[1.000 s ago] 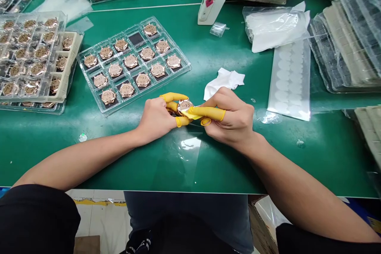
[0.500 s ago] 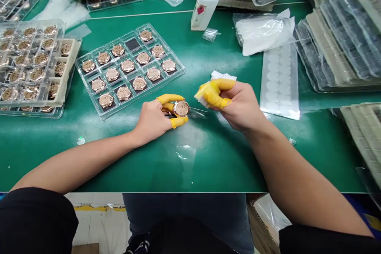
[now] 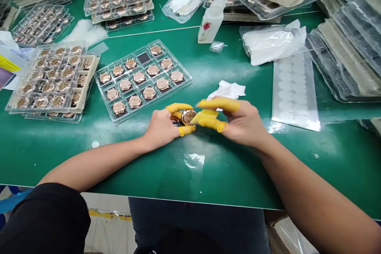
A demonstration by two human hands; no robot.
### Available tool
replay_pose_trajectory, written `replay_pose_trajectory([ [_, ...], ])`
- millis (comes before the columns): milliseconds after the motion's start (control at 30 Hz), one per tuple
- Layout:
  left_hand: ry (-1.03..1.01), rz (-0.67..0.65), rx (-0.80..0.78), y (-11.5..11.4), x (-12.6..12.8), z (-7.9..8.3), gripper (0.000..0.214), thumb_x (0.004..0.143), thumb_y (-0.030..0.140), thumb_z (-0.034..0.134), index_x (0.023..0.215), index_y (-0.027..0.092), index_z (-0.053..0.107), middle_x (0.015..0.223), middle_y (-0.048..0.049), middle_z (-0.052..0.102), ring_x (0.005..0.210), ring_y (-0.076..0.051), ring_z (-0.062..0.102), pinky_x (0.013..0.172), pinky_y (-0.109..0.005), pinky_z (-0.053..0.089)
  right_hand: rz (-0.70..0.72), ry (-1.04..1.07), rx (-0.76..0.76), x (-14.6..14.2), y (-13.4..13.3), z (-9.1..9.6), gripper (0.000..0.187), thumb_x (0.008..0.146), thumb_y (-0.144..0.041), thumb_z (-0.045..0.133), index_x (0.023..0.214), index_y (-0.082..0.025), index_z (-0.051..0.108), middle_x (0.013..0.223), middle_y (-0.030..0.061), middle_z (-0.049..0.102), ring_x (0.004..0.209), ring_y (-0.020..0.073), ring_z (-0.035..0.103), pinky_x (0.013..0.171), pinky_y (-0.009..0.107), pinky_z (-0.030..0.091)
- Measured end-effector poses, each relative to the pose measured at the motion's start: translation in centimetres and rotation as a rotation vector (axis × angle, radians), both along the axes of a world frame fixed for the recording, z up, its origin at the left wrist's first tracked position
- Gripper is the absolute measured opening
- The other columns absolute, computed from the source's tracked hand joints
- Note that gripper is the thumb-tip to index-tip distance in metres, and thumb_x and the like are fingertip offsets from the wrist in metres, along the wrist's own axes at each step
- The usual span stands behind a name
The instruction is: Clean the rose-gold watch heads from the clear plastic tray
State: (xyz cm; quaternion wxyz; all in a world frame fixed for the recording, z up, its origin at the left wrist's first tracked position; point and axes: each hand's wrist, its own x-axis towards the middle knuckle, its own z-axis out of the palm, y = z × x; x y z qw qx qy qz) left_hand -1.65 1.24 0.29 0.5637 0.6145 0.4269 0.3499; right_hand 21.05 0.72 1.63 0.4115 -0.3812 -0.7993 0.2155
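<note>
A rose-gold watch head (image 3: 189, 117), its engraved back facing up, is gripped at the edges by my left hand (image 3: 162, 127). Yellow finger cots cover the fingertips of both hands. Just right of the watch, my right hand (image 3: 241, 121) has its fingers spread; they are somewhat blurred and overlap the watch's right edge, so contact is unclear. Behind that hand lies a crumpled white cloth (image 3: 229, 89) on the green table. Beyond my left hand, a clear plastic tray (image 3: 154, 103) holds several similar watch heads on dark pads, with one compartment vacant in its back row.
Stacked trays of watches (image 3: 50, 75) stand at left, with more behind. A white plastic bottle (image 3: 212, 20) stands at the back beside a small clear bag (image 3: 217, 47). On the right are bagged white cloths (image 3: 269, 43), a sheet of round stickers (image 3: 294, 91) and piled trays (image 3: 345, 59).
My right hand has let go of the white cloth, which now lies on the table, and has opened beside the watch. My left hand still holds the watch. The view has shifted left.
</note>
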Motion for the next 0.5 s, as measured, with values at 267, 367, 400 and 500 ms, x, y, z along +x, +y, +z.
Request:
replay_pose_trajectory([
  [267,-0.044,-0.016,-0.009,-0.3,0.1,-0.5,0.056,0.072,0.024,0.088,0.127,0.019,0.078,0.103,-0.0031,0.084,0.09,-0.018,0.08,0.094,-0.032,0.067,-0.213,-0.135,-0.187,-0.7,-0.4,-1.0,0.047,0.095,-0.042,0.068,0.14,-0.03,0.062,0.108,0.0081,0.077,0.102,0.0297,0.069,0.097,0.053,0.054],
  [367,-0.052,-0.015,0.005,-0.3,0.1,-0.8,0.056,0.074,0.023,0.087,0.129,0.021,0.078,0.106,-0.002,0.085,0.093,-0.02,0.081,0.095,-0.033,0.067,-0.161,-0.099,-0.346,-1.1,-1.1,-0.7,0.049,0.093,-0.047,0.069,0.139,-0.03,0.063,0.113,0.0076,0.078,0.106,0.0294,0.071,0.101,0.052,0.054],
  [400,-0.051,-0.007,0.014,-0.3,0.1,-0.9,0.055,0.074,0.022,0.086,0.129,0.022,0.078,0.108,-0.0019,0.085,0.095,-0.02,0.081,0.096,-0.033,0.067,-0.167,-0.091,-0.372,-1.0,-1.1,-0.7,0.052,0.092,-0.05,0.071,0.14,-0.03,0.063,0.117,0.0079,0.077,0.108,0.0298,0.071,0.102,0.053,0.053],
  [500,-0.053,0.002,0.033,-0.3,0.2,-1.0,0.054,0.077,0.021,0.083,0.13,0.022,0.078,0.114,-0.0027,0.084,0.098,-0.021,0.08,0.098,-0.035,0.067,-0.193,-0.052,-0.441,-0.8,-0.9,-0.5,0.059,0.088,-0.056,0.074,0.139,-0.03,0.063,0.114,0.0077,0.078,0.107,0.0298,0.071,0.1,0.051,0.054],
])
